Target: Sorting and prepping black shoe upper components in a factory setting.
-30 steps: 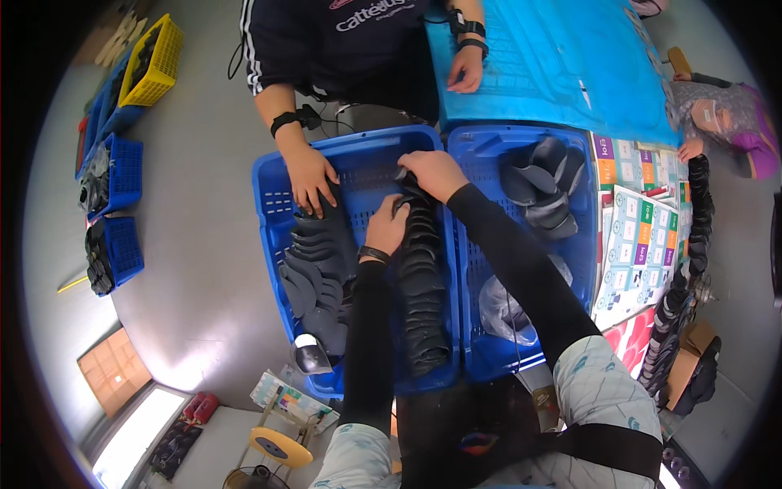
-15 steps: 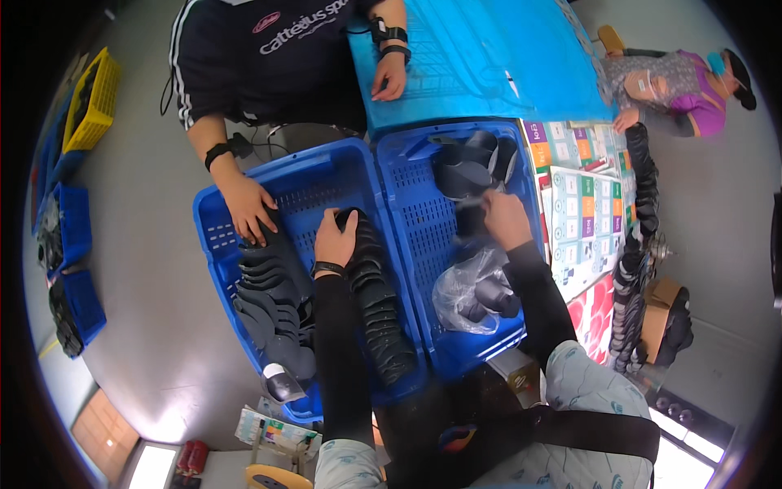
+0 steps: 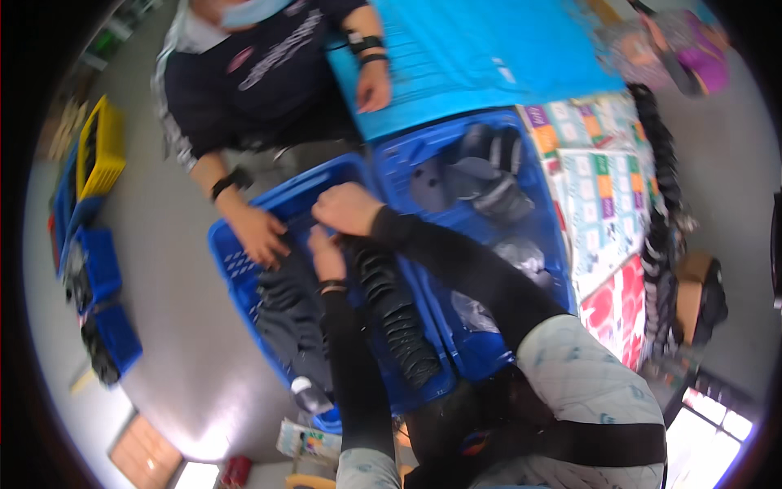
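Over the left blue crate [image 3: 213, 244] both my hands are close together, blurred by motion. My left hand [image 3: 327, 257] is at the far end of a long row of nested dark curved pieces [image 3: 391, 314], fingers bent in; what they grip is hidden. Just beyond it my right hand [image 3: 349, 210] is closed, its fingertips pointing left; I cannot make out what is in them. My right forearm crosses the right blue crate [image 3: 554, 244]. There, loose dark curved pieces [image 3: 481, 175] and a clear plastic bag [image 3: 521, 257] lie.
A co-worker's hand [image 3: 259, 236] rests on a second row of dark pieces [image 3: 289, 318] at the crate's left. A blue-covered table [image 3: 456, 65] stands beyond, printed cartons [image 3: 603, 204] to the right. More crates [image 3: 98, 265] sit on the floor at left.
My right hand has moved left from the right crate to beside my left hand. The view has shifted and blurred. The co-worker's hand stays on the left row.
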Motion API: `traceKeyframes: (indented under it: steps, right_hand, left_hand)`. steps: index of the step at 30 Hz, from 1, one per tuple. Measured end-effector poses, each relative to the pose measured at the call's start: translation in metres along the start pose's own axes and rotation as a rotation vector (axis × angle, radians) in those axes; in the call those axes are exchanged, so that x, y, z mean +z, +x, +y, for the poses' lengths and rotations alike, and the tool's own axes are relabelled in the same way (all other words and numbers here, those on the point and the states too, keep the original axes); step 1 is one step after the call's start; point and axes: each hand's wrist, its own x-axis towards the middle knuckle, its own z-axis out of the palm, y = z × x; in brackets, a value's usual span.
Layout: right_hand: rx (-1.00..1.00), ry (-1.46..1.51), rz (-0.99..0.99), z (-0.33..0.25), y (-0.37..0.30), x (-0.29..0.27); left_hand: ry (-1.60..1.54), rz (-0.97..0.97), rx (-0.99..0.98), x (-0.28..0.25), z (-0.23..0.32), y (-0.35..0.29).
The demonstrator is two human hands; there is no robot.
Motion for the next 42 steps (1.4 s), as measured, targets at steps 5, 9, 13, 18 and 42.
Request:
traceKeyframes:
  steps: [5,9,13,18,42]
  right_hand:
    - [0.022,-0.06,-0.225,-0.006,-0.025,0.036]
    - [0.344,0.259,-0.358,0.029,-0.042,0.015]
    - [0.425,0.64,-0.296,0.034,-0.058,-0.028]
    - [1.619,0.28,0.435,0.117,-0.209,-0.106]
    - [0.478,0.111,-0.124,0.017,-0.014,0.011]
  left_hand:
    - [0.311,-0.037,0.146,0.031,0.04,-0.034]
    - [0.548,-0.068,-0.044,0.083,0.043,-0.048]
    - [0.441,-0.162,0.171,0.065,0.01,-0.021]
    - [0.487,-0.168,0.278,0.043,0.011,-0.021]
    - [0.302,0.06,0.258,0.038,-0.015,-0.002]
